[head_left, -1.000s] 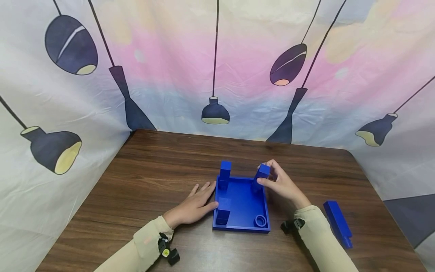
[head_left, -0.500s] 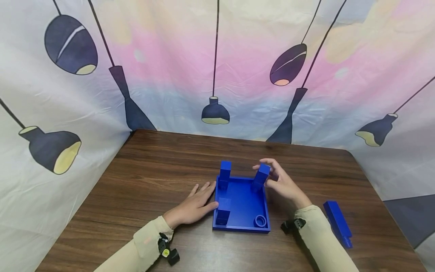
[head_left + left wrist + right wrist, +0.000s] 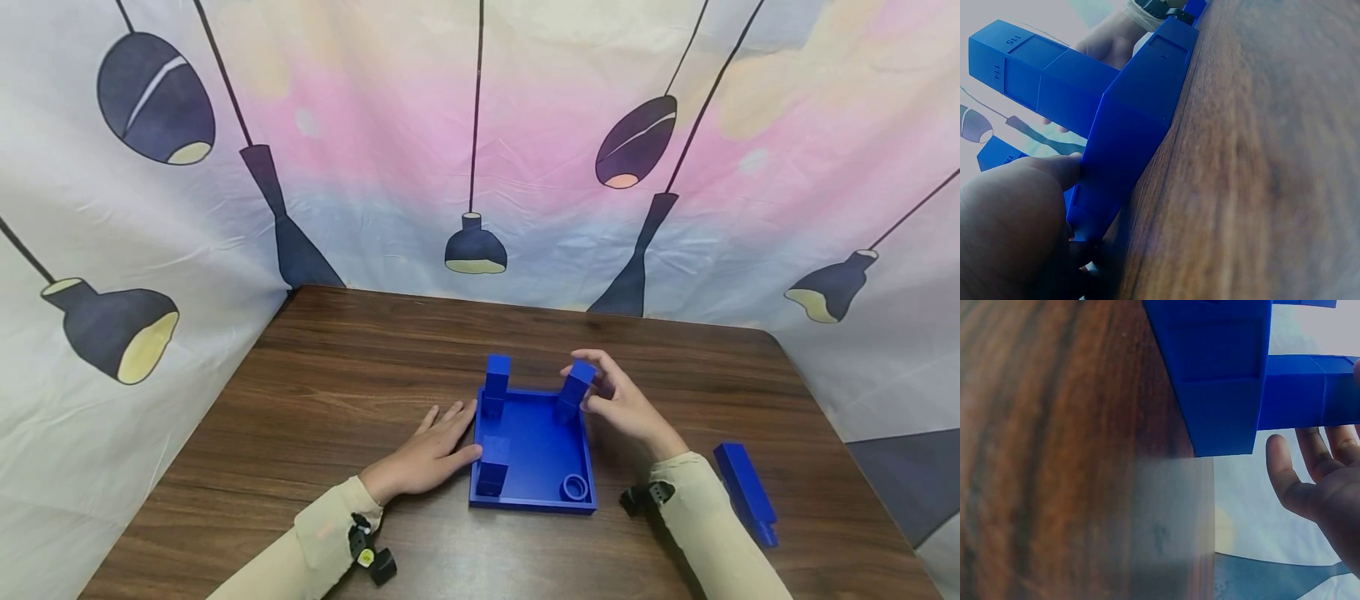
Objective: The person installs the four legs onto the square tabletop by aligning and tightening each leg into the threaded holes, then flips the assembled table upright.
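In the head view I have the blue tray (image 3: 536, 450) on the wooden desk (image 3: 360, 367), low in the frame and slightly right of centre. The person's left hand (image 3: 426, 460) lies to its left, grip spread, fingers flat and thumb at the tray's left wall. The right hand (image 3: 628, 414) is at the tray's upper right corner, its grip parted and loosely curved about the corner post (image 3: 576, 383); I cannot tell whether any fingertip touches it. A rear post (image 3: 497, 379) stands at the tray's upper left, a front post (image 3: 493, 467) at its lower left, and a round socket (image 3: 575, 487) sits at its lower right. A loose post (image 3: 745, 482) lies on the desk, lower right of the frame.

In the left wrist view I see the left thumb against the tray, lower left, and a numbered post (image 3: 1060, 78), marked 114 and 115, across the upper left.

In the right wrist view I get the right hand's parted fingers at the right edge, some just below a blue post (image 3: 1294, 394).
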The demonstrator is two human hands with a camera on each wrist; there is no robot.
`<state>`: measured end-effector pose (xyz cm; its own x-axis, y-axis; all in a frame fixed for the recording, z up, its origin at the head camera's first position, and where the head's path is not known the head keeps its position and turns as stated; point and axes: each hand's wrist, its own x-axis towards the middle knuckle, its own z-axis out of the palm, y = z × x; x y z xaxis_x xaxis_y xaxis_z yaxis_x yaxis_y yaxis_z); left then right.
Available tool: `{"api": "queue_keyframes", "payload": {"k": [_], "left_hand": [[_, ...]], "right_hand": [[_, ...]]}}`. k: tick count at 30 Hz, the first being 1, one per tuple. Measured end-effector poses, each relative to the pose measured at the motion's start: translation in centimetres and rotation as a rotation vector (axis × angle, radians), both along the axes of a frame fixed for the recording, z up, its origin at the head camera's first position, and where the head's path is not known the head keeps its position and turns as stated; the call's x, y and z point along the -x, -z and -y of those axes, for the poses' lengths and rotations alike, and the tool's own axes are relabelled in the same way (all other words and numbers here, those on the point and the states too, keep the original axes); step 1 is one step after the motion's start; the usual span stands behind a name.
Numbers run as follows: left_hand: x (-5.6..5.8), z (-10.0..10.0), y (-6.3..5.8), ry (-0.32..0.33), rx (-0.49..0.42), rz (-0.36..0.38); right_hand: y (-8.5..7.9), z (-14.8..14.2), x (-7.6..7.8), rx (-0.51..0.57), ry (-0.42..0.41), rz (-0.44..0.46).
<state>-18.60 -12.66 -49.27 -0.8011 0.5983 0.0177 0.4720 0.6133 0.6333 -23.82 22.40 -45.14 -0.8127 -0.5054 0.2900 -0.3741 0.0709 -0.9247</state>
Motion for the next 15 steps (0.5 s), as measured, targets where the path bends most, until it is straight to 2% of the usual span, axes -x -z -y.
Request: {"api": "queue_keyframes", "payload": {"k": [15], "left_hand": [[0.01, 0.08, -0.06, -0.002, 0.013, 0.012]], "right_hand": [[-0.10, 0.12, -0.08, -0.017, 0.026, 0.023]]}}
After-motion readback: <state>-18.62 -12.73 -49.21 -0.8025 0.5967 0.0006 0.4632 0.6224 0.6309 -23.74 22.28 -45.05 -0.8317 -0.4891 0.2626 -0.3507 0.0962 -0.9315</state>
